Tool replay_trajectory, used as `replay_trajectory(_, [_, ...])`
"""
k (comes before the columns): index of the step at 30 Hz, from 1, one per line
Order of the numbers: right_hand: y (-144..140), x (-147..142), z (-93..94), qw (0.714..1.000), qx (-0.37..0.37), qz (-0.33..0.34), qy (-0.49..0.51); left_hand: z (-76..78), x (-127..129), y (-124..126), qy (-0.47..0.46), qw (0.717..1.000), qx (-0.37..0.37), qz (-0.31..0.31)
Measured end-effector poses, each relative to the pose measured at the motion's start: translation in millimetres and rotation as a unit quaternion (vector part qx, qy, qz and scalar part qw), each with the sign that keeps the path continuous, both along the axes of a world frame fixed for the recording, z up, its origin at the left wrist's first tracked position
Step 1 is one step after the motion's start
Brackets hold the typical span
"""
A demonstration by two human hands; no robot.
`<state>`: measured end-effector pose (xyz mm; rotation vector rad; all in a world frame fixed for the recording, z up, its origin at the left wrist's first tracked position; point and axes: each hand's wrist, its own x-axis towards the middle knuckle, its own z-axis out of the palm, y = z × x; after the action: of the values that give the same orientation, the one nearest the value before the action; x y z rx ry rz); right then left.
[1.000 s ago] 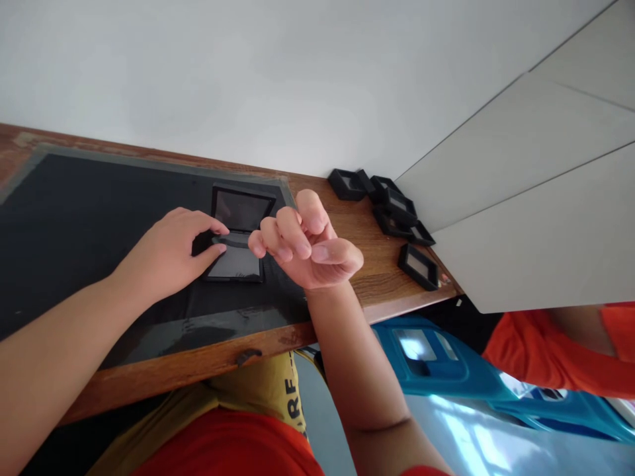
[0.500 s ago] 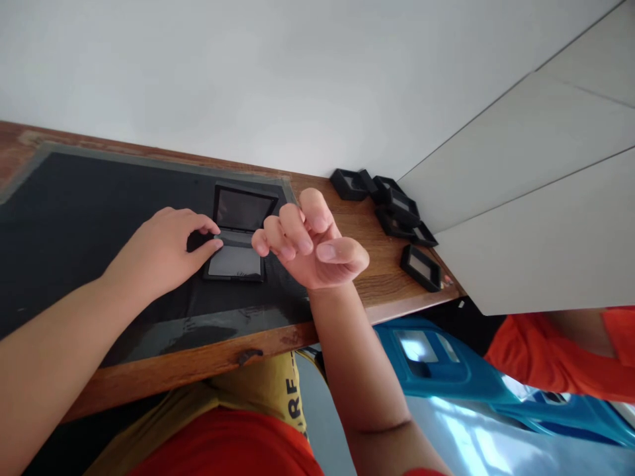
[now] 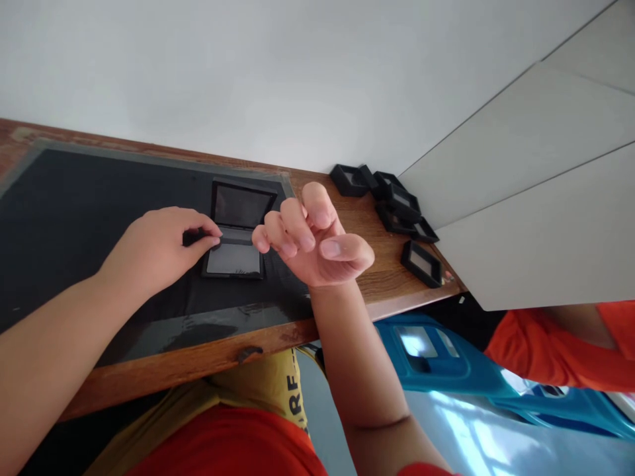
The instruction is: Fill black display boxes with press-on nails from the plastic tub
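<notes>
An open black case [image 3: 233, 274] lies on the dark mat, its lid with a dark window tilted up at the back and a pale grey panel in its base. At the case's left edge, by the hinge, my left hand [image 3: 159, 248] has thumb and forefinger pinched together. Whatever is between those fingertips is too small to make out. My right hand [image 3: 317, 241] is raised in front of the case's right side, palm up, fingers loosely curled and the thumb apart from them. It holds nothing and covers part of the mat's right end.
Several black frame-like boxes [image 3: 421, 264] lie on the wooden table [image 3: 381, 277] at the right, by the wall. A dark mat [image 3: 99, 198] covers the left side. Beyond the table's right end are a blue plastic chair [image 3: 431, 357] and another person's orange sleeve [image 3: 546, 347].
My left thumb and forefinger have closed together at the case's edge. The right hand stays raised with its fingers curled, barely shifted.
</notes>
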<state>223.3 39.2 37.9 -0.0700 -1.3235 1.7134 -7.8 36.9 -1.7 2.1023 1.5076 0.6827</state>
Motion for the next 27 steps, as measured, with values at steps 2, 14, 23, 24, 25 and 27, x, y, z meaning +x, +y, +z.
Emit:
replay_trajectory(2, [1,0,-0.1,1.000,0.012,0.004,0.013,0.2,0,0,0.007,1.000,-0.001,-0.006])
replay_trajectory(14, [-13,-10,1.9,0.972,0.008,-0.111,-0.209,2.9,2,1,0.050,0.999,0.012,0.016])
replay_trajectory(23, [-19,-22,-5.0,0.730,0.147,-0.274,-0.609,-0.7,3,1,0.044,0.999,0.019,0.004])
replay_trajectory(24, [-19,-22,-4.9,0.718,0.151,-0.273,-0.622,-1.3,3,1,0.042,0.999,0.019,0.003])
replay_trajectory(25, [-19,-22,-4.8,0.710,0.155,-0.272,-0.631,-1.9,2,1,0.040,0.999,0.019,0.003])
replay_trajectory(27, [-18,-22,-5.2,0.701,0.161,-0.271,-0.639,-3.4,2,2,0.033,0.999,0.021,-0.001])
